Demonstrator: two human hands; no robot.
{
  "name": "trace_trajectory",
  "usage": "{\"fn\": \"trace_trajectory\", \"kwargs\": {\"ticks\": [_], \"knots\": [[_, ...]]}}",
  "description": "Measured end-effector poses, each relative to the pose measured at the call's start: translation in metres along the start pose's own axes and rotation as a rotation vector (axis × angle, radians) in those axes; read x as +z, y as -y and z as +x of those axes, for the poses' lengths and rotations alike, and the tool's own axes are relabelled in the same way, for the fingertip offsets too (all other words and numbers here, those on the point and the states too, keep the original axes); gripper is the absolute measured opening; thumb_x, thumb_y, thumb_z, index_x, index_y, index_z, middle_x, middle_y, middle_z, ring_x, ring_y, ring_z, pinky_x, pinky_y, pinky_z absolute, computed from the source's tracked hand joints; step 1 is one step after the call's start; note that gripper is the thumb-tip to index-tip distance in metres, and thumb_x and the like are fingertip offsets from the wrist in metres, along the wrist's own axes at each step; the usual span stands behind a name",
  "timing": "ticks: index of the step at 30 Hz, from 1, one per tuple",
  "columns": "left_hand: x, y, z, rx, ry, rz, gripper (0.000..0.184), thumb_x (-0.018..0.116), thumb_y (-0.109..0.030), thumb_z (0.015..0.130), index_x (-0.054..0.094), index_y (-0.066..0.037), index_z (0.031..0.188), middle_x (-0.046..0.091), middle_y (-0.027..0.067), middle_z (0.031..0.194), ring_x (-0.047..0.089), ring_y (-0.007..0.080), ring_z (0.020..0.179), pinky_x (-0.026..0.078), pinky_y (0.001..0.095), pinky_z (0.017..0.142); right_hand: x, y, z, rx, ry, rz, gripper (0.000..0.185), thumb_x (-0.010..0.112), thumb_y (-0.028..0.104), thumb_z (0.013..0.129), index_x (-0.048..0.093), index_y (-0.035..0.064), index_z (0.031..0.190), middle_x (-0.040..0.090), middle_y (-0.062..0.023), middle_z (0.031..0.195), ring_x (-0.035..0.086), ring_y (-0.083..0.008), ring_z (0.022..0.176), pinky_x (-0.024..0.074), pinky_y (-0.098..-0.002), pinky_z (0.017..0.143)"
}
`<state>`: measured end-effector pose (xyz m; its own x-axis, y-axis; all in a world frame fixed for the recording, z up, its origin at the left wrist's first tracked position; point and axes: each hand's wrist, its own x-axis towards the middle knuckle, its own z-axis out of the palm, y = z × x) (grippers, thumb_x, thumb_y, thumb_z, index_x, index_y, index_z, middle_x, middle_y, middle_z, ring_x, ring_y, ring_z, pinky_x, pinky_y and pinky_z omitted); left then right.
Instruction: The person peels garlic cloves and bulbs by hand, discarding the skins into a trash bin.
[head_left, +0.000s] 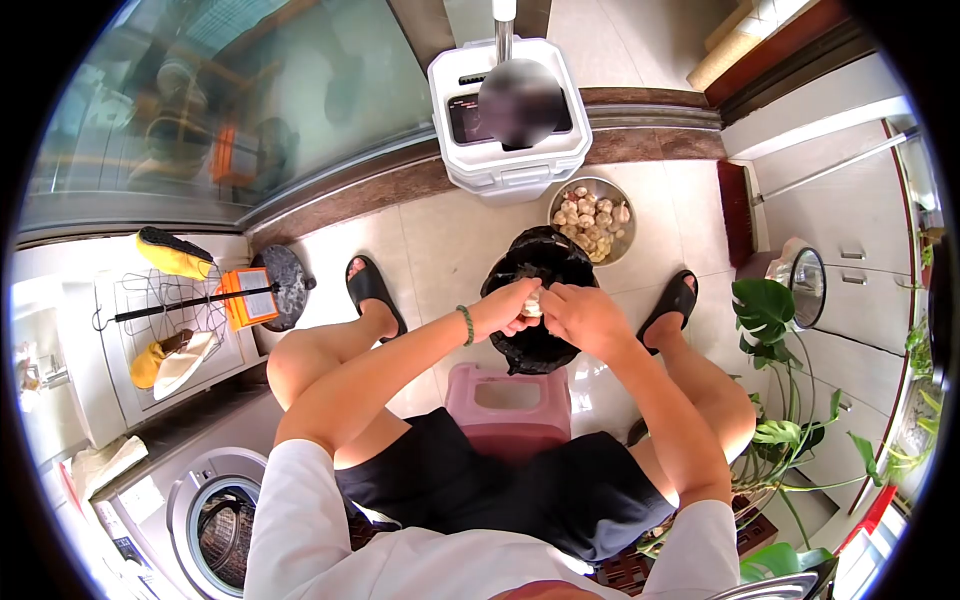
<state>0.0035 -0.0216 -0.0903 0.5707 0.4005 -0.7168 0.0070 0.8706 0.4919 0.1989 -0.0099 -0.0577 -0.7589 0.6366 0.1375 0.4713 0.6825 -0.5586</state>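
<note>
A whitish garlic bulb (533, 302) is held between my two hands, above a bin lined with a black bag (535, 345). My left hand (503, 308), below a green bracelet, has its fingers closed round the garlic. On the other side, my right hand (580, 314) pinches at the same bulb with bent fingers. Past the bin, a round metal bowl (627, 243) holds several garlic bulbs and loose cloves (590, 217). What lies inside the black bag is too dark to tell.
A pink stool (510, 425) stands between my legs. Beyond the bin is a white box (515, 168) with a phone on top. Leafy plants (765, 310) and cabinets (860, 230) line the right; a wire rack (165, 310) and a washing machine (185, 500) are at left.
</note>
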Motion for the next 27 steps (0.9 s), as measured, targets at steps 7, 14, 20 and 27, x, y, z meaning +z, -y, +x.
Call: {"fn": "trace_trajectory", "kwargs": {"ticks": [7, 14, 20, 27], "knots": [[-0.003, 0.003, 0.002, -0.043, 0.084, -0.218, 0.046, 0.033, -0.050, 0.101, 0.055, -0.012, 0.087, 0.053, -0.0004, 0.078, 0.034, 0.0075, 0.055, 0.028, 0.0222, 0.049, 0.005, -0.002, 0.000, -0.022, -0.111, 0.065, 0.020, 0.067, 0.010, 0.076, 0.047, 0.0064, 0.079, 0.050, -0.0083, 0.071, 0.057, -0.0289, 0.063, 0.0459, -0.0398, 0.054], [0.002, -0.012, -0.008, 0.096, -0.106, -0.134, 0.034, 0.047, -0.049, 0.098, 0.050, -0.015, 0.095, 0.058, -0.0023, 0.090, 0.045, 0.0057, 0.064, 0.032, 0.0204, 0.052, 0.017, -0.004, 0.002, 0.361, -0.187, 0.270, 0.023, 0.068, 0.015, 0.082, 0.048, 0.0030, 0.080, 0.055, -0.0127, 0.071, 0.058, -0.0337, 0.063, 0.0450, -0.0400, 0.056], [0.006, -0.011, -0.008, 0.132, -0.156, 0.135, 0.042, 0.049, -0.057, 0.095, 0.044, -0.016, 0.102, 0.057, -0.0046, 0.091, 0.050, 0.0042, 0.071, 0.039, 0.0204, 0.060, 0.013, 0.002, 0.006, 0.411, -0.143, 0.161, 0.033, 0.064, 0.032, 0.087, 0.049, 0.0029, 0.083, 0.058, -0.0159, 0.071, 0.060, -0.0363, 0.068, 0.0461, -0.0429, 0.057], [0.011, 0.008, -0.004, 0.351, -0.184, 0.173, 0.054, 0.022, -0.060, 0.100, 0.043, -0.012, 0.116, 0.051, -0.0002, 0.076, 0.048, 0.0076, 0.060, 0.038, 0.0210, 0.050, 0.038, 0.000, 0.003, 0.663, -0.160, 0.622, 0.042, 0.058, 0.037, 0.094, 0.052, -0.0010, 0.077, 0.056, -0.0144, 0.061, 0.056, -0.0256, 0.056, 0.0428, -0.0363, 0.055]]}}
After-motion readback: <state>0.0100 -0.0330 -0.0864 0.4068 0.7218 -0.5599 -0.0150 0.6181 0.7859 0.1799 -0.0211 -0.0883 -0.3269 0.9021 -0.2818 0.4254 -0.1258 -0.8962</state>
